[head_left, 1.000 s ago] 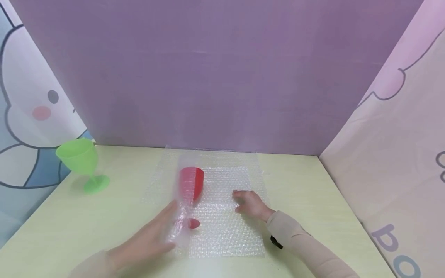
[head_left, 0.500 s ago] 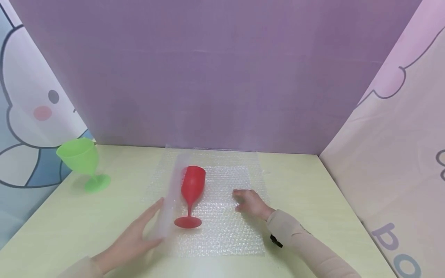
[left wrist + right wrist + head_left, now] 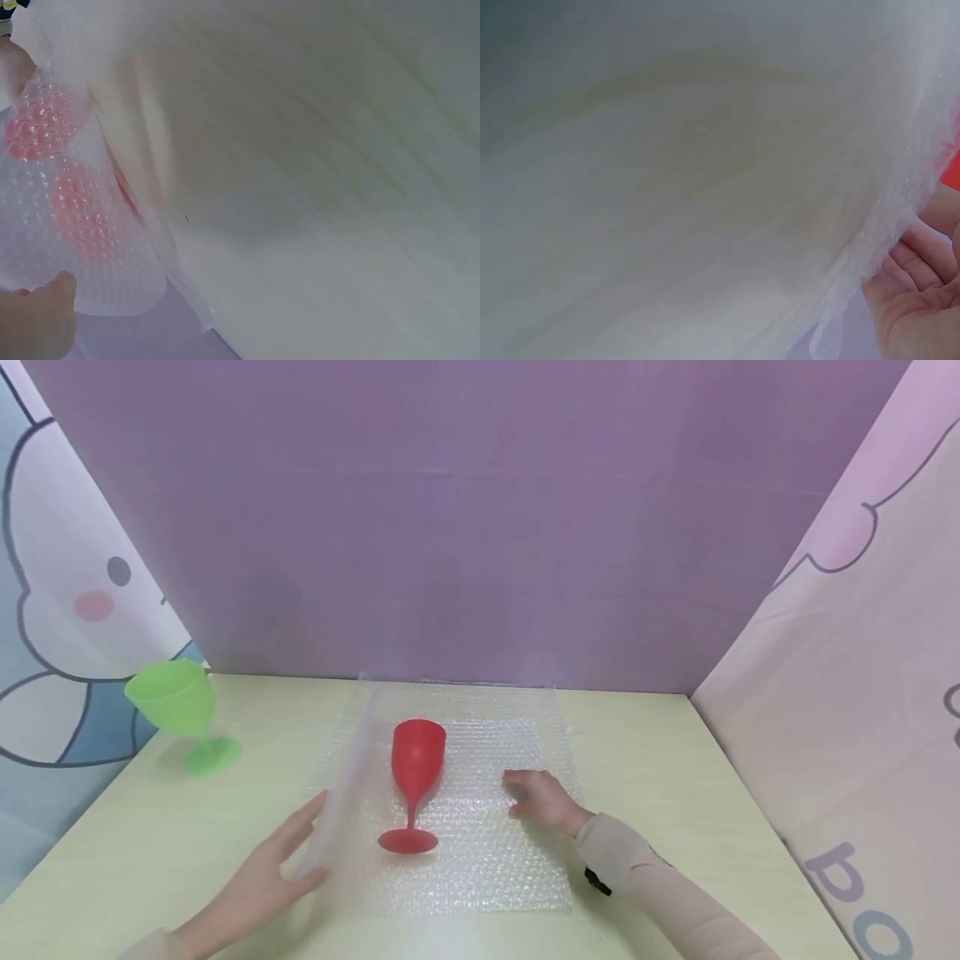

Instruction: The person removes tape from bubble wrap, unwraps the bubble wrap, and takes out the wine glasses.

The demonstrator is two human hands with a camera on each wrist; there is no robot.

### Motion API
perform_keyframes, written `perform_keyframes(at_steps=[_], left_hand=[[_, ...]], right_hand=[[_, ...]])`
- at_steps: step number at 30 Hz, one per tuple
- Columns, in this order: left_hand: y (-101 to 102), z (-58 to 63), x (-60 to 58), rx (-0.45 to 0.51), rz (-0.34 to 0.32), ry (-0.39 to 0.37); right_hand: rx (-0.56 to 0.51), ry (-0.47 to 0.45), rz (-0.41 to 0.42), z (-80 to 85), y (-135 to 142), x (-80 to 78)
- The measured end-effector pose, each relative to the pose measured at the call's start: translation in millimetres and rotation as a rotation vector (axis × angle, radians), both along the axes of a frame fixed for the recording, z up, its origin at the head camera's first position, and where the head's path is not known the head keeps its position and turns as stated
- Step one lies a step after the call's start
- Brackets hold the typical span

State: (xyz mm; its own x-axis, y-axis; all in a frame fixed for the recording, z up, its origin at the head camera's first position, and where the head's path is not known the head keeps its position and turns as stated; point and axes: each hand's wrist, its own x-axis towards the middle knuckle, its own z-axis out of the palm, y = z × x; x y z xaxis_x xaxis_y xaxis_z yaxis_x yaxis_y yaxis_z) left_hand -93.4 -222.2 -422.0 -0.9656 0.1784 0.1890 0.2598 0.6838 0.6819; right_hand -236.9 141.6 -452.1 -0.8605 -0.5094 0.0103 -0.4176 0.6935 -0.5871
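Observation:
A red goblet (image 3: 417, 758) lies on a sheet of clear bubble wrap (image 3: 487, 868), its foot toward me. The sheet's left part is raised in a blurred flap beside it. My left hand (image 3: 258, 881) is at that flap, thumb and fingers spread and straight. In the left wrist view, part of the left hand (image 3: 37, 319) shows at the bubble wrap, with the goblet (image 3: 90, 214) seen through it. My right hand (image 3: 546, 800) rests on the sheet's right side, fingers loosely bent. In the right wrist view, the right hand (image 3: 922, 285) lies against the wrap's edge.
A green goblet (image 3: 176, 697) stands upright at the table's back left. The pale table (image 3: 675, 793) meets a purple panel (image 3: 480, 527) behind. Printed cloth walls close in the left and right sides.
My left hand has moved left, and the bubble wrap flap that partly covered the red goblet has swung back to the left, uncovering it. The right hand stays in place.

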Motion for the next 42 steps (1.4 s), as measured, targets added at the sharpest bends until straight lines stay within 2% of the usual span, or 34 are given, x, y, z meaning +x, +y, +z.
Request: perform_keyframes(at_steps=[2, 6, 15, 18, 25, 29, 34, 37, 42], left_hand=[[-2, -0.2, -0.1, 0.017, 0.006, 0.006], [-8, -2.4, -0.9, 0.120, -0.001, -0.007], [-20, -0.9, -0.3, 0.190, 0.065, -0.129], [-23, -0.5, -0.1, 0.182, 0.101, -0.168], [-30, -1.7, 0.8, 0.272, 0.162, -0.326], [-35, -5.4, -1.3, 0.302, 0.175, -0.348], [-41, -7.4, -3.0, 0.233, 0.153, -0.298], [-45, -6.7, -4.7, 0.151, 0.141, -0.288], [-54, -12.4, -9.6, 0.093, 0.111, -0.279]], right_hand=[[0.000, 0.004, 0.003, 0.3, 0, 0.0], [-0.014, -0.001, 0.002, 0.6, 1, 0.2], [-0.018, -0.003, 0.000, 1.6, 0, 1.4], [-0.017, -0.002, 0.002, 0.7, 0, 0.7], [-0.013, 0.012, 0.007, -1.4, 0, -1.4], [-0.014, 0.019, 0.010, -2.1, 1, -1.7], [-0.060, -0.013, -0.002, -0.8, 2, -0.1], [-0.084, -0.037, -0.022, 0.4, 1, 0.4], [-0.091, -0.062, -0.050, 1.5, -1, 1.2]])
